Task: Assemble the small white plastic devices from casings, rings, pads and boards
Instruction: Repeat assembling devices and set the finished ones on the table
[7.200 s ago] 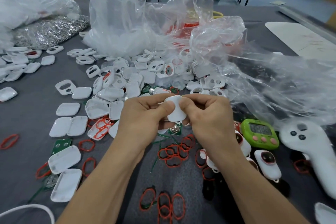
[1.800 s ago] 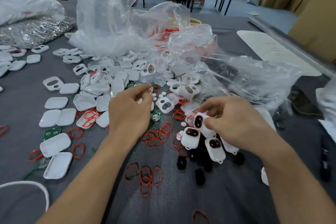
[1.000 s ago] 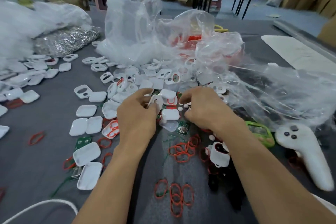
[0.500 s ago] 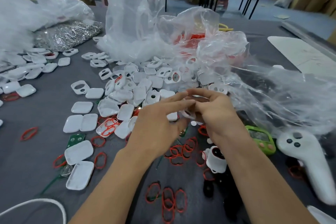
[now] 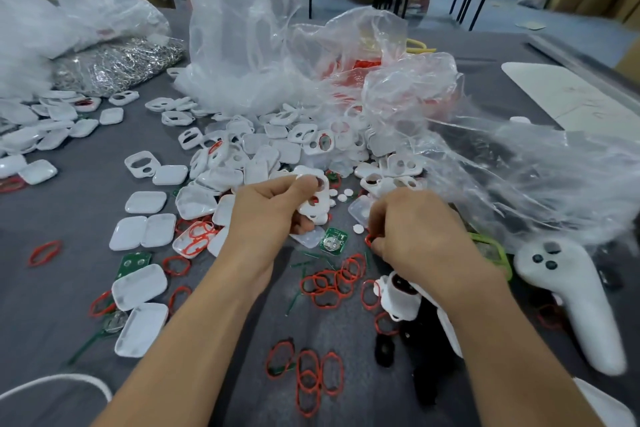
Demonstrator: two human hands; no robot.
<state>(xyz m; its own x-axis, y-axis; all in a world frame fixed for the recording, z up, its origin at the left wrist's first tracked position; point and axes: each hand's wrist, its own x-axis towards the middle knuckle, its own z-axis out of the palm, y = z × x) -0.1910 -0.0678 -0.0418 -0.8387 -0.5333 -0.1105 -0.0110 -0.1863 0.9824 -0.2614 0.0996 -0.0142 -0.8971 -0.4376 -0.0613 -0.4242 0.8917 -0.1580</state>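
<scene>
Our left hand [image 5: 270, 218] grips a white casing [image 5: 313, 199] with two holes, thumb curled over its top edge. Our right hand [image 5: 415, 239] is apart from it, fingers curled down to the table [image 5: 52, 288], pinching a red ring [image 5: 369, 240]. Between the hands lies a green board [image 5: 333, 240]. More red rings [image 5: 332, 282] lie nearer us, and a heap of casings [image 5: 256, 156] lies beyond the left hand. A white device [image 5: 398, 298] sits under our right wrist.
</scene>
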